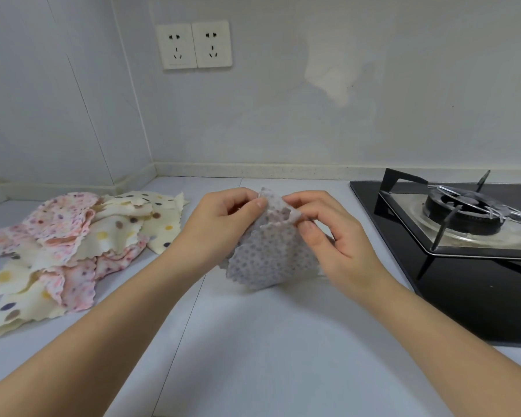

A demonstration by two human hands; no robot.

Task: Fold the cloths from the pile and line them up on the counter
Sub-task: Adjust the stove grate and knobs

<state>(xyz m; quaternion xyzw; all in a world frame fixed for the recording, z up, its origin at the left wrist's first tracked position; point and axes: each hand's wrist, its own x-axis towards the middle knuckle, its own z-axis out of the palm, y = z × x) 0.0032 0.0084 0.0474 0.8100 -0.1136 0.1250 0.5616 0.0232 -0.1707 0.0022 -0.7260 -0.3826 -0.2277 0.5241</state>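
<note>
Left of the gas hob (463, 224), you hold the grey dotted cloth (268, 254) above the counter (253, 341), your left hand (223, 218) and right hand (334, 233) pinching its top edge. It looks light and limp, so grip the corners. The pile (73, 245) lies farther left.

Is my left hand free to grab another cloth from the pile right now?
Probably not yet: the left hand and right hand both pinch the grey dotted cloth. The pile itself lies unobstructed.

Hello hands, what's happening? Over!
Left hand and right hand pinching grey cloth. Pile waiting left. Stove right, not blocking.
</note>
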